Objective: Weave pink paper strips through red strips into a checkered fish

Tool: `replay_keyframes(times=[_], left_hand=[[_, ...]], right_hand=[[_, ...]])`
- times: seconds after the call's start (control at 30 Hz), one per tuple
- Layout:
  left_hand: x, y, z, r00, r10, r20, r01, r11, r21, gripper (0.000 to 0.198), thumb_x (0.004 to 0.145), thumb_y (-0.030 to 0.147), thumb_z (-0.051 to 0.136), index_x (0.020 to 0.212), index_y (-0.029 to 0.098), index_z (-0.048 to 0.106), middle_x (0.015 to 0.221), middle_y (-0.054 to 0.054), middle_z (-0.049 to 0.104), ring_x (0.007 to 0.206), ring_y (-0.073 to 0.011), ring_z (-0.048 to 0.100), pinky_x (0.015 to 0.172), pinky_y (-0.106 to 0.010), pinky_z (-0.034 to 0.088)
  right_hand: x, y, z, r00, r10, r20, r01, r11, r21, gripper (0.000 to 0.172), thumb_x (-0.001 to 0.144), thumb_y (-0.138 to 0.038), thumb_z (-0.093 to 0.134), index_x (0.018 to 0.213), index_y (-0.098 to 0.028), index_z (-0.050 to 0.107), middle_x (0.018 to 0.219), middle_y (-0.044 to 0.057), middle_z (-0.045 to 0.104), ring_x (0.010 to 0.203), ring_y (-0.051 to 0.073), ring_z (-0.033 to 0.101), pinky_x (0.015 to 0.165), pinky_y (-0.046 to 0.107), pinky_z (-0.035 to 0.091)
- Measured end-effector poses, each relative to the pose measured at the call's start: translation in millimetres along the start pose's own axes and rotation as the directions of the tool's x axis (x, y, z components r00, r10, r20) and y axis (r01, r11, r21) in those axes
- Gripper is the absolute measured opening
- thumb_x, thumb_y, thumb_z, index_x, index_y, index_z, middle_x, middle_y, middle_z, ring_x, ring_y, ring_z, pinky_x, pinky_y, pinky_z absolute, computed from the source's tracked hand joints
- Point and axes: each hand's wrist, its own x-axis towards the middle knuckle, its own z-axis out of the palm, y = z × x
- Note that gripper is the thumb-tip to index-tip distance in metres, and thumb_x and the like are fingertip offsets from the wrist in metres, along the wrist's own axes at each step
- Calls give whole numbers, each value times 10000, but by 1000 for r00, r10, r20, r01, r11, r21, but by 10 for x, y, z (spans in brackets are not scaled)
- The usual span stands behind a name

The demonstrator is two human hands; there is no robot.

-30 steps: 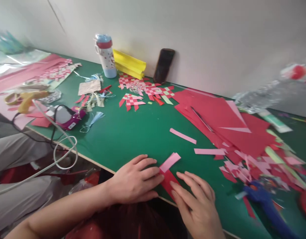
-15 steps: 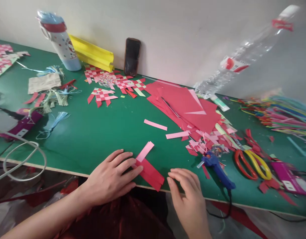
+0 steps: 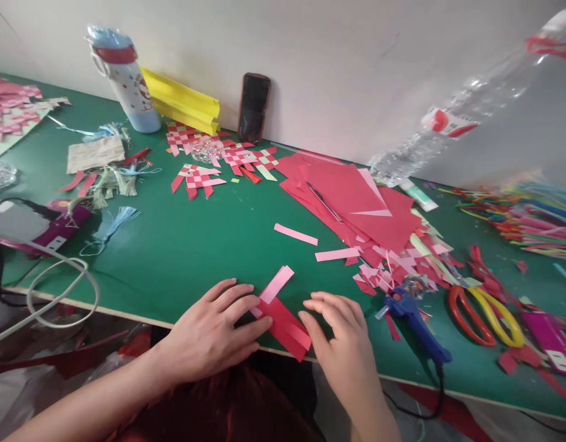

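My left hand (image 3: pixel 221 328) lies flat with its fingers spread, the fingertips resting on the left part of some red paper strips (image 3: pixel 286 325) near the table's front edge. A pink paper strip (image 3: pixel 278 284) sticks up and to the right from those red strips. Just right of the red strips is my right hand (image 3: pixel 341 334), its fingers curved and apart from the thumb, with nothing seen between them. Two more pink strips lie loose beyond the hands, a farther one (image 3: pixel 296 234) and a nearer one (image 3: pixel 337 254).
Red paper sheets (image 3: pixel 352 196) with a pen (image 3: pixel 324 201) lie at back right. A blue glue gun (image 3: pixel 416 322) and scissors (image 3: pixel 485 316) are on the right. Woven paper pieces (image 3: pixel 197 179), a bottle (image 3: pixel 126 83) and a phone (image 3: pixel 254 107) stand or lie at the back.
My right hand has moved a little up and left, closer to the red strips. The left hand still rests on them. The whole view has shifted slightly.
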Motion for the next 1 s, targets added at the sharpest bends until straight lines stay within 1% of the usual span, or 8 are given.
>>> replay_keyframes(times=[0.17, 0.33, 0.47, 0.63, 0.87, 1.0], left_hand=[[9, -10, -4, 1000, 8, -6, -8, 1000, 13, 345, 949, 416, 562, 1288, 353, 576, 1271, -23, 586, 1257, -237, 506, 1120, -469, 347], [5, -13, 8, 1000, 8, -2, -8, 1000, 12, 339, 956, 436, 543, 1283, 349, 575, 1288, -24, 577, 1265, -242, 495, 1120, -473, 335], [13, -10, 5, 1000, 2, 0, -2, 1000, 9, 350, 952, 433, 548, 1292, 353, 566, 1296, -26, 569, 1263, -243, 495, 1116, -472, 344], [27, -7, -14, 1000, 1, 13, -1, 1000, 6, 330, 959, 422, 533, 1276, 342, 574, 1313, -38, 560, 1252, -240, 504, 1113, -478, 350], [15, -10, 3, 999, 8, 33, -8, 1000, 1, 319, 971, 421, 514, 1272, 333, 577, 1305, -13, 577, 1256, -243, 502, 1126, -485, 327], [9, -10, 9, 1000, 7, 21, -7, 1000, 0, 358, 974, 426, 513, 1319, 338, 548, 1318, -17, 570, 1268, -244, 490, 1124, -479, 327]], right_hand=[[189, -28, 60, 998, 12, 63, -12, 1000, 0, 190, 936, -416, 580, 962, -241, 648, 1068, 68, 674, 1026, 264, 554, 880, 439, 459], [211, -67, 94, 987, 24, 160, -17, 999, -45, 199, 912, -444, 606, 976, -261, 650, 1141, 60, 658, 1082, 280, 532, 904, 462, 434], [185, -56, 118, 985, 33, 169, -21, 997, -74, 216, 918, -459, 589, 995, -268, 653, 1175, 65, 651, 1106, 286, 524, 904, 466, 424], [207, 6, 110, 985, 5, 173, 8, 997, -73, 244, 919, -493, 576, 1012, -279, 648, 1197, 64, 646, 1122, 288, 526, 895, 462, 428], [230, 26, 84, 979, -28, 204, 39, 998, -46, 190, 929, -448, 584, 1006, -294, 664, 1195, 49, 652, 1143, 285, 519, 903, 469, 423], [234, 36, 79, 982, -39, 186, 37, 999, 13, 170, 962, -389, 542, 979, -293, 681, 1160, 41, 667, 1125, 268, 533, 916, 469, 427]])
